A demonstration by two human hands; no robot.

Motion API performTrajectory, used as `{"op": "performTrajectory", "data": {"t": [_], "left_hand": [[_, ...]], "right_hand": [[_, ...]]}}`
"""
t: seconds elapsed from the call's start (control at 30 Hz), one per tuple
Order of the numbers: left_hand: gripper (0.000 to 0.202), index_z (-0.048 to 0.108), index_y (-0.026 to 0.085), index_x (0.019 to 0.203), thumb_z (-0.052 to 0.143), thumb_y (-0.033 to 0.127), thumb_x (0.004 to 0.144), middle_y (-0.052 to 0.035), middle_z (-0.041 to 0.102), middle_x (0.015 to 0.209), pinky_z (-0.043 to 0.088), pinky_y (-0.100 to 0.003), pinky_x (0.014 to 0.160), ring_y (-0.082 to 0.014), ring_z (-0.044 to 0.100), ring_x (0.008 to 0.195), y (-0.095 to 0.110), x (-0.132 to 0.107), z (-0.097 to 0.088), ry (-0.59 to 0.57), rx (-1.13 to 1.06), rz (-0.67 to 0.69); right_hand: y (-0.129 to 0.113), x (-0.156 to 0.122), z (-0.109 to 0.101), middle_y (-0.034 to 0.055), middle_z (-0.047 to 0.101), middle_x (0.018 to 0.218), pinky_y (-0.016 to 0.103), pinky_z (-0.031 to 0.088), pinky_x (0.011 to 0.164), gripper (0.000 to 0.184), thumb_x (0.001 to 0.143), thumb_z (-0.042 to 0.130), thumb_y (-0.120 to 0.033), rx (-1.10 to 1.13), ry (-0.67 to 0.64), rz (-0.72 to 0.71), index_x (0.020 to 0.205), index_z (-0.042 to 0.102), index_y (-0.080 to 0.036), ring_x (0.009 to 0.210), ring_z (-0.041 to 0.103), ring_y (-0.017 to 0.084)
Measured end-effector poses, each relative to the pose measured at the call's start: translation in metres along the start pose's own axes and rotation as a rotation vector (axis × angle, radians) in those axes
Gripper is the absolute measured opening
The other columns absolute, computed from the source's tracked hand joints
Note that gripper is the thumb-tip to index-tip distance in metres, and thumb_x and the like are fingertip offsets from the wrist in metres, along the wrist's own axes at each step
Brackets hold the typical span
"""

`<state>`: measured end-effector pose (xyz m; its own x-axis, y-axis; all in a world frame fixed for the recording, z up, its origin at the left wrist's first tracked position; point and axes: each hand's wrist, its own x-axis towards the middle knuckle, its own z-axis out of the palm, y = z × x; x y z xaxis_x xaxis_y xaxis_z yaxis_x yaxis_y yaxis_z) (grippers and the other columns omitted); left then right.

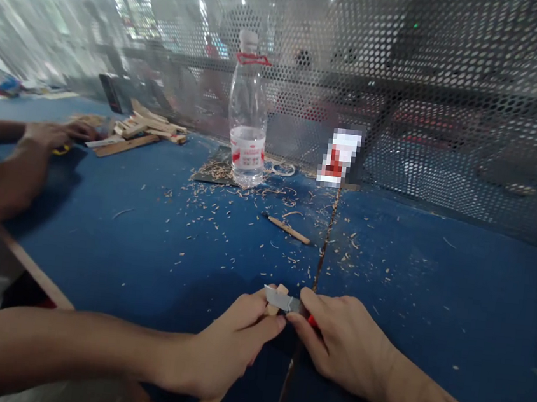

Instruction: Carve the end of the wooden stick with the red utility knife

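Observation:
My left hand (229, 344) is closed around a piece of wood (282, 290). The wood's top end pokes out past my thumb and forefinger, and a strip of similar wood shows below the hand. In my right hand (350, 337) I grip a utility knife (278, 299), its blade pointing left across the top of the wood. Most of the knife's handle is hidden by my fingers; a bit of red shows. Beyond my hands a thin wooden-handled carving tool (289, 229) lies on the blue tabletop (114, 249) among scattered shavings.
A plastic water bottle (247, 154) stands near the perforated metal screen (448, 137), beside a dark board (209, 172) covered in shavings. A pixelated upright picture (340, 158) leans at the screen. At left are stacked wood strips (142, 127) and another person's hands (49, 134).

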<state>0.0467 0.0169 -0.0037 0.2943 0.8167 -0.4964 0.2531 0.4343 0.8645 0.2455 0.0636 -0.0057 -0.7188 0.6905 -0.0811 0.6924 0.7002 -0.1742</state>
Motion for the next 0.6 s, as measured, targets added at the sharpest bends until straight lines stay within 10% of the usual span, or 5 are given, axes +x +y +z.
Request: {"op": "performTrajectory", "data": {"t": [0.6], "left_hand": [[0.033,0.048,0.026,0.085,0.053,0.058,0.085,0.0128,0.040,0.046,0.030,-0.020,0.035,-0.0087,0.025,0.034,-0.001,0.013,-0.004,-0.032,-0.085,0.061]], "right_hand": [[0.019,0.005,0.008,0.0041,0.074,0.077,0.034,0.021,0.053,0.035,0.111,0.030,-0.042,-0.138,0.090,-0.020,0.102,0.058,-0.022,0.061,0.071,0.023]]}}
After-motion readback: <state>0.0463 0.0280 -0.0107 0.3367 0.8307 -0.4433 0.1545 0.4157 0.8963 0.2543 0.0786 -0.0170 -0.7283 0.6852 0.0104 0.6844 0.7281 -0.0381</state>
